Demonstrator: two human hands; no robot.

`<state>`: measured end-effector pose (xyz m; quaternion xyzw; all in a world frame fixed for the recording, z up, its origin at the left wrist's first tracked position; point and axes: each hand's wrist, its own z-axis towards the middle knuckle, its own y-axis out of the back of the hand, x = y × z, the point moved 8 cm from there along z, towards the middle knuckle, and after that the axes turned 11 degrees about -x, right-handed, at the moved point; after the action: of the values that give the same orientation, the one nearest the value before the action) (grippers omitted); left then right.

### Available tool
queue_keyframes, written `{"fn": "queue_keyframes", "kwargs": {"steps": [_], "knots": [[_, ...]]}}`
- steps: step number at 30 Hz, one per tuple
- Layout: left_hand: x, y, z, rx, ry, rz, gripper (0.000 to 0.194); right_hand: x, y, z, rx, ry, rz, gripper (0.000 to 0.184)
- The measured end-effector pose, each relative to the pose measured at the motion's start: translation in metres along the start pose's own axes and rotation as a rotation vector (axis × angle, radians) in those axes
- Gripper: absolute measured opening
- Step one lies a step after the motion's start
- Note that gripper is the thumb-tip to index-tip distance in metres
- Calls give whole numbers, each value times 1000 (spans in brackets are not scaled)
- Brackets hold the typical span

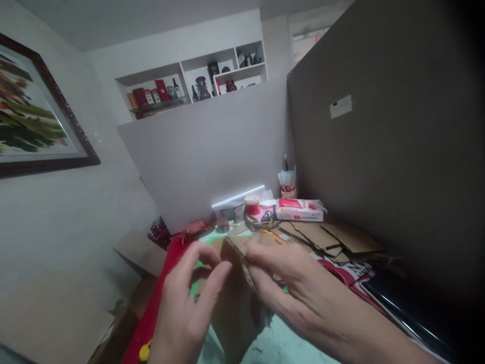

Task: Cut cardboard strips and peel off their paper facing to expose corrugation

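Observation:
A bent piece of brown cardboard (232, 316) stands in front of me over the pale green work surface (284, 346). My right hand (299, 285) pinches its upper edge between thumb and fingers, where the corrugated cut edge shows. To the left of the cardboard is my left hand (185, 298), fingers curved and thumb apart from the index finger, with nothing visible between them. Whether its other fingertips touch the cardboard cannot be made out. The lower part of the piece looks ragged and slightly blurred.
Flat cardboard scraps (314, 235) lie at the right, near a dark glossy object (409, 313). Behind are a tissue pack (301, 210), a red tub (252, 205) and a pen holder (288, 192). Grey panels (212, 162) enclose the back and right. Red cloth (146, 323) borders the left.

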<state>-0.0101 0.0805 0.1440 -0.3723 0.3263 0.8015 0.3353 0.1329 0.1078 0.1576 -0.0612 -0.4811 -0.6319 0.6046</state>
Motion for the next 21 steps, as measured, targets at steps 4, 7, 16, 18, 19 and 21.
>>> {"fn": "queue_keyframes", "kwargs": {"steps": [4, 7, 16, 18, 19, 21], "knots": [[4, 3, 5, -35, -33, -146, 26, 9, 11, -3, 22, 62, 179, 29], [8, -3, -1, 70, 59, -369, 10, 17, 10, -5, 77, 87, 131, 27], [9, -2, -3, 88, 131, -485, 19, 22, 17, -9, -220, 267, 72, 16], [8, -5, -2, 128, 110, -536, 21, 21, 17, -12, -211, 278, 98, 22], [7, -6, -2, 155, 98, -562, 20, 21, 16, -14, -197, 285, 106, 25], [7, -9, -2, 202, 83, -612, 18, 24, 17, -18, -203, 328, 126, 25]]}}
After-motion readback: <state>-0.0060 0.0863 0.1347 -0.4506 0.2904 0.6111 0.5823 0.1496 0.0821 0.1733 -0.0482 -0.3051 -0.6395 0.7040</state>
